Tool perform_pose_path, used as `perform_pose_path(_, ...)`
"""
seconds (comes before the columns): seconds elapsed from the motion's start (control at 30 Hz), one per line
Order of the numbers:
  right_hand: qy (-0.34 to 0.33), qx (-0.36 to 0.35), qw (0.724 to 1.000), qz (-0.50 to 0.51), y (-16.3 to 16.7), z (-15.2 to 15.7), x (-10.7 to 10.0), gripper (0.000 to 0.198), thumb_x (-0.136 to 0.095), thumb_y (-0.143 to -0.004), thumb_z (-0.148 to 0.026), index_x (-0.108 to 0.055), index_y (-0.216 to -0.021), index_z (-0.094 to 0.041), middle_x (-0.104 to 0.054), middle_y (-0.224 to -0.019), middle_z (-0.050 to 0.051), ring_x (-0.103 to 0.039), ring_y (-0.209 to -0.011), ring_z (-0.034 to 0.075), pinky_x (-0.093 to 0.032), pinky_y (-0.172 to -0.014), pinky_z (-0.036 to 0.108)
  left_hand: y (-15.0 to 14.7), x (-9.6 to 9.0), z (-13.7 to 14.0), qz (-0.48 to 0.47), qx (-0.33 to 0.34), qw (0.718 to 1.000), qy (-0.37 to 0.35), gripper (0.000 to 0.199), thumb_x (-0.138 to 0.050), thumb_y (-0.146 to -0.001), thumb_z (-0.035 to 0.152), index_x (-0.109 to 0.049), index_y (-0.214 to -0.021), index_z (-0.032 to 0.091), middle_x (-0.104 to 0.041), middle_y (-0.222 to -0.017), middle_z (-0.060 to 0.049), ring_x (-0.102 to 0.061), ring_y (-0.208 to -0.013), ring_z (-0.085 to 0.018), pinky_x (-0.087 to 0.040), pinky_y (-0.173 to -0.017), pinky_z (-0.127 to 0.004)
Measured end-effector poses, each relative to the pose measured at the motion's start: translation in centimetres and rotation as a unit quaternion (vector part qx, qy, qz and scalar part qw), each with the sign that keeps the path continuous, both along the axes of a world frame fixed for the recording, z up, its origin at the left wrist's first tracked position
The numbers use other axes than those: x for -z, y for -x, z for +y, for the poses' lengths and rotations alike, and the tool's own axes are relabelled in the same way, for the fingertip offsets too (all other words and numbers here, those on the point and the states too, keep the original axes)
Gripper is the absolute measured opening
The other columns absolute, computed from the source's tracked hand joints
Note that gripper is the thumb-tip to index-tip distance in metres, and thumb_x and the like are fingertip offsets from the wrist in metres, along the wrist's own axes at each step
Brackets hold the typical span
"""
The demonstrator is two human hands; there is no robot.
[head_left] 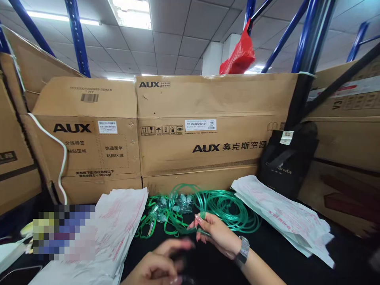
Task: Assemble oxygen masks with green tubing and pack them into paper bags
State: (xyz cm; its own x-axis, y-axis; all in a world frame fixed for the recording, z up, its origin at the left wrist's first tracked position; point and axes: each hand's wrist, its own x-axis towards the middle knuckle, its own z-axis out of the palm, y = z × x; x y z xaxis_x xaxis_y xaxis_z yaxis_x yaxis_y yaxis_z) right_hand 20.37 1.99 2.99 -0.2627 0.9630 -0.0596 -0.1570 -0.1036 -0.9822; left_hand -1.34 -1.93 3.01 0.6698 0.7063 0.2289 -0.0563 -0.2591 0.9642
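The right hand, lower centre of the frame, pinches a strand of the green tubing between its fingertips. The left hand, at the bottom edge, is blurred, fingers curled; whether it holds anything cannot be told. The tubing lies coiled on the dark surface, between two stacks of white printed pouches, in front of AUX cardboard boxes.

R hand: bare, no sleeve, silver mesh-band wristwatch on wrist, long nails w/ pale polish. L hand: bare, blurred, same long nails, no rings seen.
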Motion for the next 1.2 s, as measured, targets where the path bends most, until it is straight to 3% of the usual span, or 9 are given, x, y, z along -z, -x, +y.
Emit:
perform_pose_path(0.07,0.024,-0.066,0.997,0.025,0.3,-0.4,-0.2,0.032,-0.061,-0.069,-0.042,-0.05,-0.066,-0.012,-0.063,-0.071,0.004,-0.051,-0.043,0.005,-0.03,-0.039,0.016,-0.6,1.2,0.6,0.112,-0.097,0.967,-0.209,0.025,-0.05,-0.077,0.035,-0.066,-0.065,0.021,-0.03,-0.138,-0.003,-0.022,-0.125,-0.028,-0.01,-0.101,-0.048)
perform_pose_path(0.17,0.072,-0.146,0.984,0.076,0.9,-1.1,-0.5,0.029,-0.063,-0.068,-0.037,-0.049,-0.065,-0.012,-0.064,-0.07,0.006,-0.049,-0.039,0.004,-0.029,-0.037,0.015,-1.2,2.5,1.3,0.209,-0.142,0.917,-0.31,0.025,-0.047,-0.079,0.034,-0.065,-0.066,0.023,-0.033,-0.137,-0.004,-0.025,-0.124,-0.029,-0.001,-0.101,-0.051)
perform_pose_path(0.3,0.104,-0.174,0.962,0.18,1.6,-1.9,-0.9,0.023,-0.063,-0.071,-0.03,-0.05,-0.065,-0.011,-0.064,-0.07,0.005,-0.049,-0.042,0.003,-0.034,-0.041,0.015,-1.6,2.8,1.5,0.24,-0.034,0.941,-0.238,0.024,-0.046,-0.079,0.04,-0.063,-0.073,0.024,-0.062,-0.095,-0.005,-0.055,-0.088,-0.02,-0.024,-0.096,-0.042)
perform_pose_path(0.37,0.103,-0.175,0.944,0.259,1.9,-2.2,-0.9,0.024,-0.063,-0.071,-0.034,-0.053,-0.073,-0.012,-0.063,-0.077,0.006,-0.054,-0.053,0.005,-0.038,-0.048,0.015,-1.9,2.7,1.4,0.217,-0.046,0.957,-0.188,0.035,-0.039,-0.08,0.046,-0.059,-0.069,0.02,-0.057,-0.077,-0.004,-0.053,-0.073,-0.016,-0.039,-0.076,-0.03)
perform_pose_path(0.53,0.045,-0.156,0.938,0.307,2.8,-2.5,-0.2,0.031,-0.07,-0.065,-0.026,-0.056,-0.092,-0.016,-0.061,-0.092,0.005,-0.053,-0.056,0.004,-0.036,-0.049,0.015,-2.4,2.9,1.1,0.129,-0.098,0.985,-0.057,0.046,-0.036,-0.074,0.06,-0.047,-0.059,0.018,-0.038,-0.06,0.002,-0.038,-0.059,-0.012,-0.032,-0.057,-0.023)
perform_pose_path(0.73,-0.026,-0.022,0.967,0.251,2.5,-1.8,-0.4,0.015,-0.067,-0.068,-0.025,-0.062,-0.072,-0.012,-0.061,-0.068,0.002,-0.053,-0.067,0.008,-0.039,-0.062,0.018,-2.6,2.6,0.8,-0.03,-0.117,0.993,0.002,0.039,-0.053,-0.069,0.052,-0.058,-0.057,0.016,-0.052,-0.078,-0.004,-0.048,-0.076,-0.016,-0.036,-0.072,-0.025)
perform_pose_path(0.87,-0.1,0.04,0.958,0.265,0.1,-1.9,-3.1,0.018,-0.069,-0.065,-0.031,-0.061,-0.072,-0.017,-0.057,-0.065,-0.001,-0.054,-0.073,0.012,-0.04,-0.069,0.024,-1.9,1.0,0.4,-0.206,-0.227,0.921,0.239,0.027,-0.066,-0.062,0.043,-0.066,-0.076,0.02,-0.058,-0.1,-0.006,-0.052,-0.092,-0.02,-0.04,-0.077,-0.027)
perform_pose_path(1.0,-0.151,0.057,0.985,0.065,-1.0,-2.7,-4.9,0.023,-0.063,-0.07,-0.037,-0.059,-0.071,-0.015,-0.043,-0.047,-0.006,-0.033,-0.041,0.005,-0.027,-0.043,0.02,-1.5,-0.1,0.3,-0.255,-0.28,0.835,0.398,0.033,-0.072,-0.058,0.028,-0.062,-0.089,0.022,-0.063,-0.08,-0.001,-0.057,-0.064,-0.013,-0.044,-0.059,-0.024)
perform_pose_path(1.2,-0.102,-0.038,0.973,-0.204,1.1,-3.2,-3.5,0.028,-0.069,-0.06,-0.038,-0.056,-0.059,-0.013,-0.043,-0.047,-0.006,-0.033,-0.044,0.006,-0.023,-0.043,0.02,-2.4,0.8,0.8,-0.118,-0.298,0.897,0.303,0.031,-0.07,-0.054,0.046,-0.056,-0.058,0.018,-0.047,-0.045,0.007,-0.042,-0.041,-0.009,-0.031,-0.043,-0.02)
